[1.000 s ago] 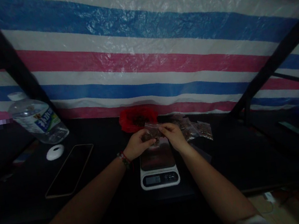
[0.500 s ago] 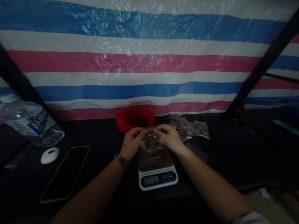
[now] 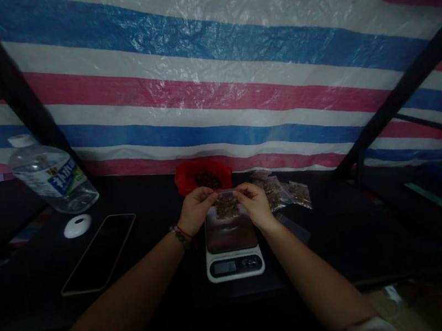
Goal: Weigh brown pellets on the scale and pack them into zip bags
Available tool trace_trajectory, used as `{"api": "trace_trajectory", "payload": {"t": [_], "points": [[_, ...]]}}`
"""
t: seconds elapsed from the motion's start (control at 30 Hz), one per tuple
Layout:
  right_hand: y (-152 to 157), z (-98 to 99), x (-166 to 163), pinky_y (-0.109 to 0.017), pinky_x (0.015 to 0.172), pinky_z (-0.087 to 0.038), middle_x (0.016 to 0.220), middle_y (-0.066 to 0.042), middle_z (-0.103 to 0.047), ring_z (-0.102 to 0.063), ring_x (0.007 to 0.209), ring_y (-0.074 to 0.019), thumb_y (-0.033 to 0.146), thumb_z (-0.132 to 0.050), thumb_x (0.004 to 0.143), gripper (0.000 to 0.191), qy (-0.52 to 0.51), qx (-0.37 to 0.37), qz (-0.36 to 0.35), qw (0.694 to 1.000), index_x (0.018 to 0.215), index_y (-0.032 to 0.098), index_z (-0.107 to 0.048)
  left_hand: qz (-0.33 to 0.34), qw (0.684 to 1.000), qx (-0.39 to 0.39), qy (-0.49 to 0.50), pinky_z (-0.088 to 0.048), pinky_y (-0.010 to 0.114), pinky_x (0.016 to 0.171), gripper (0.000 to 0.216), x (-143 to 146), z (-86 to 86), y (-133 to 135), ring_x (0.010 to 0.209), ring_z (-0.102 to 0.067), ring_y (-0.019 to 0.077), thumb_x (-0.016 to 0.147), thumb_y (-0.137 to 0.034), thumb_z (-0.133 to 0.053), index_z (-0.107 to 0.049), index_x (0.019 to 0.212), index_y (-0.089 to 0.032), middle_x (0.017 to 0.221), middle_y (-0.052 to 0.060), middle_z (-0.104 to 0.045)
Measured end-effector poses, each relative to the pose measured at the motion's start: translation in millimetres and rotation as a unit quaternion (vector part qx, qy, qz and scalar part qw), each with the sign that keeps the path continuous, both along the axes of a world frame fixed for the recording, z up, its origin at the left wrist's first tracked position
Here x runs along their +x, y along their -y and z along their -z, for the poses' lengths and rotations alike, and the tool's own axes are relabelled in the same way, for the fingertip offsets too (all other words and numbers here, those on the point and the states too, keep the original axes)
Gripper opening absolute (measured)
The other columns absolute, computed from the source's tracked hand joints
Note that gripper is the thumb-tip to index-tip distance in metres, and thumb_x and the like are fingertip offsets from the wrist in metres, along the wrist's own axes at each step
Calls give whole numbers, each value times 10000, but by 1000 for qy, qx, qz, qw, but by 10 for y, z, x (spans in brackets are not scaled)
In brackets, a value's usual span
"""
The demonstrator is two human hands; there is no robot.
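Note:
Between my two hands a small clear zip bag (image 3: 226,207) with brown bits in it hangs above the back of a white digital scale (image 3: 231,236). My left hand (image 3: 198,209) pinches the bag's top left corner, and a beaded bracelet circles that wrist. At the top right corner, my right hand (image 3: 254,202) grips the same edge between thumb and finger. Just behind my hands sits a red plastic bag (image 3: 183,180) holding dark brown pieces. Several filled zip bags (image 3: 278,193) lie in a pile right of my right hand. The scale's small display is lit.
A flat clear bag (image 3: 294,229) lies right of the scale. To the left are a phone (image 3: 100,254), a white oval case (image 3: 77,226) and a large clear bottle (image 3: 55,178). Dark metal bars (image 3: 397,87) slope at both sides before a striped plastic sheet (image 3: 207,78).
My hands still hold the zip bag by its top edge; its lower part has lifted slightly and more of the scale's plate shows. The whole view has shifted a little.

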State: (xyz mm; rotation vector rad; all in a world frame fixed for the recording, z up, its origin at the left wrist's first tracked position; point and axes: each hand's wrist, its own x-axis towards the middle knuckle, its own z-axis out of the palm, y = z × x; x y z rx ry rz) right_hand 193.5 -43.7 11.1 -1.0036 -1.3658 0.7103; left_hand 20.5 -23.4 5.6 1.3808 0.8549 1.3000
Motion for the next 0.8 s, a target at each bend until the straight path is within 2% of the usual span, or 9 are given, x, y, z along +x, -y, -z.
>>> {"api": "trace_trajectory", "payload": {"t": [0.23,0.43,0.6,0.8], "points": [[14,35,-22,-251,621,-443,696,0,-605,-562,644,-133,311,-644,749,122,40,33,3,999,722,192,-647,-6,1000,15,10,-467,219,603,269,17,-1,33,626,-581,111,664,-377,-716,-611,740,-142,700,4,-638],[85,-27,-79,-260,650,-444,704,-10,-616,-574,701,-146,254,-627,762,76,112,81,10,990,713,203,-656,-6,999,43,-24,-490,235,624,246,13,-14,56,639,-597,125,696,-378,-681,-632,740,-141,705,20,-656],[116,-58,-101,-259,635,-440,697,-9,-619,-573,686,-141,241,-615,770,82,119,101,4,988,708,203,-651,-4,996,61,-69,-498,240,615,270,12,-32,93,637,-605,137,709,-406,-657,-645,739,-138,706,33,-671],[154,-83,-125,-254,609,-431,688,-8,-618,-566,669,-139,226,-617,761,66,149,106,7,983,709,201,-648,-6,981,140,-137,-480,217,603,229,-6,-41,124,645,-607,132,772,-359,-596,-655,759,-138,710,36,-672]]}}
